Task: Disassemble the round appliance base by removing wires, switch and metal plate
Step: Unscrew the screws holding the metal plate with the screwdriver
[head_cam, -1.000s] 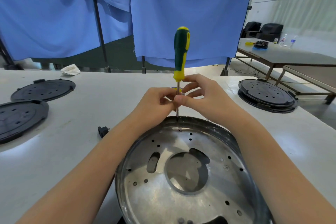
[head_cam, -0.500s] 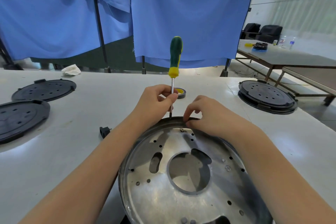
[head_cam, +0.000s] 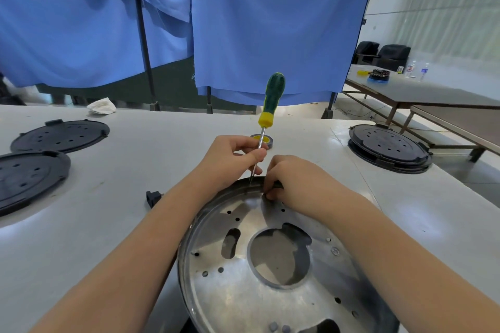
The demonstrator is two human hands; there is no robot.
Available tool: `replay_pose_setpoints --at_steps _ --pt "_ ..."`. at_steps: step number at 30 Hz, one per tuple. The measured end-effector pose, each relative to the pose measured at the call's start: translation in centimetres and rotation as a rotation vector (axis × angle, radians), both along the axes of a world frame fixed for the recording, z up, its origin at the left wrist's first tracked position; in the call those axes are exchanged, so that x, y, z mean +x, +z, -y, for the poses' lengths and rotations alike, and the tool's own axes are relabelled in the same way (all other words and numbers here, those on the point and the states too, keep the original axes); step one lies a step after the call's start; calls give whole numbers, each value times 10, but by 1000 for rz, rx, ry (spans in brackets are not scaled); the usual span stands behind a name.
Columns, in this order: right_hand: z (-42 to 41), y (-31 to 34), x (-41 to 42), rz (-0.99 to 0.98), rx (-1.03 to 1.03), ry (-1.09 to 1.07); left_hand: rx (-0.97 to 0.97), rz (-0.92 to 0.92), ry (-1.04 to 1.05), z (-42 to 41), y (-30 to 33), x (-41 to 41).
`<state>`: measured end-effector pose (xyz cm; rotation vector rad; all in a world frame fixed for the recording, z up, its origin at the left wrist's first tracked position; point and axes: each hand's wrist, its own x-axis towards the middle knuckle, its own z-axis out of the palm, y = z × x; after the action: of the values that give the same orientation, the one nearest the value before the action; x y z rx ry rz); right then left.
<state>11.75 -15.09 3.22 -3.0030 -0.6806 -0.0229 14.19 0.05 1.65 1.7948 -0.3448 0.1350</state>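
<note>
With the left hand (head_cam: 232,159) pinching the screwdriver (head_cam: 266,116) shaft and the right hand (head_cam: 292,181) gripping the metal plate (head_cam: 243,292) rim at 12 o'clock, the tip is risking slipping.

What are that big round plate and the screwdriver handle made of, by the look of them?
The round plate looks like bare stamped metal, perhaps aluminium or steel: silvery, dull sheen, scuffed, with punched holes. The screwdriver handle seems moulded plastic or rubber: green and yellow, ribbed grip, on a shiny steel shaft.
</note>
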Motion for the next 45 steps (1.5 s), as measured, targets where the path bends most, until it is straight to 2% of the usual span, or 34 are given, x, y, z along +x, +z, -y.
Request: replay_pose_setpoints --at_steps 12,22,28,41,45 --pt "-7 -5 -5 117 -216 79 -6 18 -12 1 1 -1" --pt "-1 -2 -2 167 -147 68 -29 48 -16 6 0 -1" --pt "5 5 0 180 -8 16 -18 52 -10 6 -1 0" --pt "18 7 7 -12 641 -32 -31 34 -6 5 -2 0" --pt "18 8 6 36 693 -22 -31 32 -8 6 -1 -1"
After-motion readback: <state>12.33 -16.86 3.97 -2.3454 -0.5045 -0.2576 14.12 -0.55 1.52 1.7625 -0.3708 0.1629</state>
